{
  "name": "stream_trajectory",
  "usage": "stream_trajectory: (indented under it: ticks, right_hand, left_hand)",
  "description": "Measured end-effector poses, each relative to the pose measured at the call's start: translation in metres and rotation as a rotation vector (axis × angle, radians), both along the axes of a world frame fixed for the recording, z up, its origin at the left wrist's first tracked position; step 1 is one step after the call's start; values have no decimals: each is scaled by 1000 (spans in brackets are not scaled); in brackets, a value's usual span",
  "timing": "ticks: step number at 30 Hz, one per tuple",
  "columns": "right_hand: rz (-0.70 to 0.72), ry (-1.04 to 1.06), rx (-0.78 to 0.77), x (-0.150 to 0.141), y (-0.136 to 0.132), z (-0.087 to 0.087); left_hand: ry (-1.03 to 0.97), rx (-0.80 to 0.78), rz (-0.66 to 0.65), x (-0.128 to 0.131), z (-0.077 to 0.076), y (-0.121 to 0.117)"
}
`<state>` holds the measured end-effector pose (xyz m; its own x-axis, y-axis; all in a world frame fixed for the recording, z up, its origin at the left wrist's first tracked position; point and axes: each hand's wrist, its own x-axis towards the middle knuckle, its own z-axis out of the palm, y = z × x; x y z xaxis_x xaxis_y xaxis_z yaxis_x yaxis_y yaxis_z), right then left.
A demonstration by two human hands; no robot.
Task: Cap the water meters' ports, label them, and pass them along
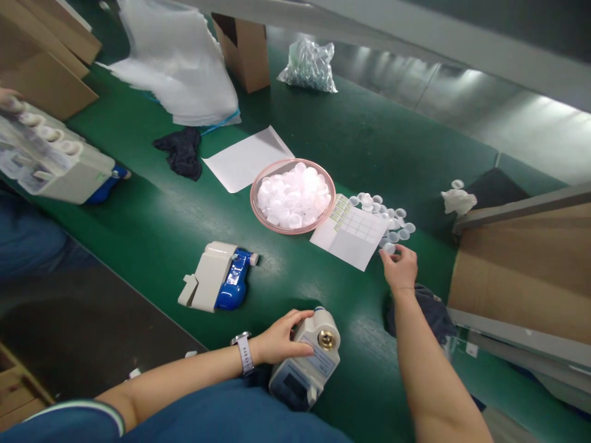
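My left hand (279,338), with a watch at the wrist, is closed around a beige water meter (318,357) near the table's front edge. A brass port and a small dark display show on that meter. Out to the right, my right hand (401,267) pinches a translucent white plastic cap (388,248) between thumb and fingers. Several loose caps (392,223) lie scattered just beyond it. In the middle of the table stands a pink bowl (253,206) heaped with the same caps. A second water meter (215,277), beige and blue, lies on its side to the left.
A label sheet (353,237) lies beside the bowl, a white paper (244,157) behind it. Dark cloths (182,152) (427,314) lie left and right. Farther back are plastic bags (180,55) and a cardboard box (247,55). At left, another person's hand (7,95) touches several grouped meters (60,160).
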<state>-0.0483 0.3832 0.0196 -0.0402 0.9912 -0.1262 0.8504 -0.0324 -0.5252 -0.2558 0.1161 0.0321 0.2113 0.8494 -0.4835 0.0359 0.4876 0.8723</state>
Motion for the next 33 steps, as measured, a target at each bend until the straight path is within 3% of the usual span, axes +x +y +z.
stream_trajectory:
  ticks: [1, 3, 5, 8, 10, 12, 14, 20, 27, 33]
  right_hand:
    - [55, 103, -50, 1, -24, 15]
    - [357, 369, -257, 2, -81, 46]
    - [546, 360, -325, 2, -139, 67]
    - [514, 253, -196, 0, -203, 74]
    - [450, 217, -85, -2, -224, 68]
    - [404, 202, -44, -3, -230, 63]
    - [342, 231, -97, -6, -229, 63]
    - [-54, 267, -331, -41, -210, 64]
    - [18, 23, -381, -63, -193, 49]
    - [99, -116, -348, -74, -188, 52]
  left_hand:
    - [-1, -1, 3, 0, 0, 0]
    - [4, -8, 3, 0, -1, -1]
    - [22, -7, -2, 2, 0, -1]
    - [58, 20, -2, 6, 2, -1]
    - [79, 38, 5, 9, 4, -2]
    - [98, 58, 17, 13, 6, -4]
    - [113, 83, 28, 17, 6, -7]
    - [132, 109, -7, 23, 5, -11]
    - [54, 122, 13, 16, -12, -5]
    - [-12, 103, 126, 22, -21, -7]
